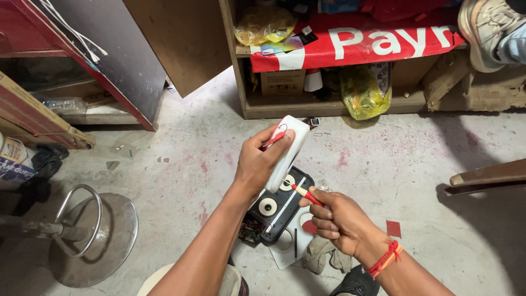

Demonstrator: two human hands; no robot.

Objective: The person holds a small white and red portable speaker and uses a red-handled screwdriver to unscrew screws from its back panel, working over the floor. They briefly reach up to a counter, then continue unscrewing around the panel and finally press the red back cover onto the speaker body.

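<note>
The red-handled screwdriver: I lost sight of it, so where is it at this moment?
In the head view, the red-handled screwdriver is right of centre, gripped in the right hand, its tip pointing at the black device on the floor, just below the white cover in the left hand.

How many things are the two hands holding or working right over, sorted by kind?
White rounded plastic cover, in the left hand: 1
Red-handled screwdriver, in the right hand: 1
Black opened device with white round discs, on the floor: 1
Total: 3
</note>
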